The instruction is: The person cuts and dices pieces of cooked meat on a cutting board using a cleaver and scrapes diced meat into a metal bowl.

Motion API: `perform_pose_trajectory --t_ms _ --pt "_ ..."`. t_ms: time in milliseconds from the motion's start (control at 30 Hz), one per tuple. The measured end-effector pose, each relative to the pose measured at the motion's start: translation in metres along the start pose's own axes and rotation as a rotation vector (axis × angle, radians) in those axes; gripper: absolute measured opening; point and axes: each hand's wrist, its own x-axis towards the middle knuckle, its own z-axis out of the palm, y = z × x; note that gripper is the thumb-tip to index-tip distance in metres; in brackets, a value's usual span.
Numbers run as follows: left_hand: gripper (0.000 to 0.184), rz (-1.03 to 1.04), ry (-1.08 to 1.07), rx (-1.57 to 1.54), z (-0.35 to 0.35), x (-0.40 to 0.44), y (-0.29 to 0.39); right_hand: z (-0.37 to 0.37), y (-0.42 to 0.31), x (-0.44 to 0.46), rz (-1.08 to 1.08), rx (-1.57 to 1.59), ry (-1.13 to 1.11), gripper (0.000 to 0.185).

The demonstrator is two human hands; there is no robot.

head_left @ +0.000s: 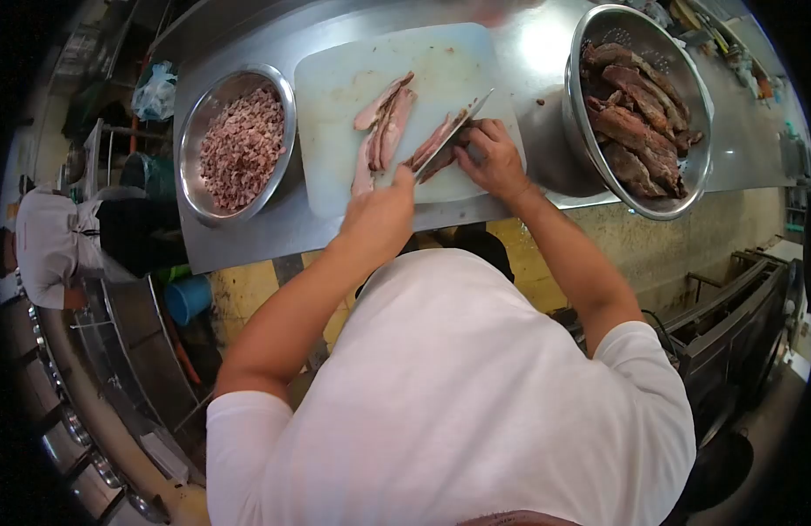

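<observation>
Your left hand (381, 221) is closed round the knife (454, 142), hiding its handle; your right hand (497, 165) curls at the meat strip (433, 145), which the blade partly covers on the cutting board (335, 74); its fingertips are unclear, so I cannot tell whether they grip; chopped meat (240, 147) sits leftward, larger pieces (635, 118) rightward.

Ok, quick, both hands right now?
Left hand: closed on a straight silver metal knife.
Right hand: curled, steadying a brown-edged pink meat strip on the white rectangular board.
</observation>
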Motion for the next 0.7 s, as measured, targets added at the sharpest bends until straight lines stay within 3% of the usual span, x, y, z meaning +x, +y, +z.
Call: perform_pose_trajectory --t_ms 167,267,433,567,700 --pt "0.025 0.025 0.030 0.008 -0.003 0.008 -0.003 0.001 0.002 0.002 -0.002 -0.015 -0.006 0.021" --pt "0.024 -0.042 -0.088 0.010 -0.007 -0.007 -0.003 -0.001 0.004 0.001 -0.001 -0.019 0.004 0.020" --pt "0.023 0.043 0.088 -0.039 0.007 0.046 0.004 -0.006 -0.004 0.000 -0.037 -0.028 -0.007 0.019" --pt "0.023 0.053 -0.015 -0.008 -0.025 0.007 0.009 -0.007 -0.004 -0.005 0.019 -0.012 -0.012 0.022" --pt "0.025 -0.006 -0.003 0.054 -0.007 -0.002 0.010 -0.004 0.001 -0.008 0.008 0.030 0.003 0.021"
